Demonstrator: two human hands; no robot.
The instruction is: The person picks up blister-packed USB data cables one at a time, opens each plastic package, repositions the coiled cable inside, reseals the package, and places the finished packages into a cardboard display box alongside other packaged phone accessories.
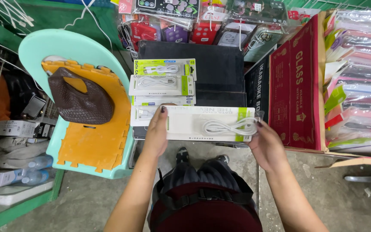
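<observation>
Head view shows me both hands holding one long white cable pack (207,123) flat above a black box (220,68). My left hand (157,133) grips its left end, my right hand (265,146) pinches its right end, and more cable packs (162,79) lie just behind it.

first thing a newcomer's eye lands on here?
Centre frame: a long white cable package with a coiled white cable behind its window, held flat between the left hand and the right hand. Just above it, more cable packages with lime-green trim lie stacked on a black box. To the left, a mint-green plastic chair carries an orange foam mat and a brown woven bag.
</observation>
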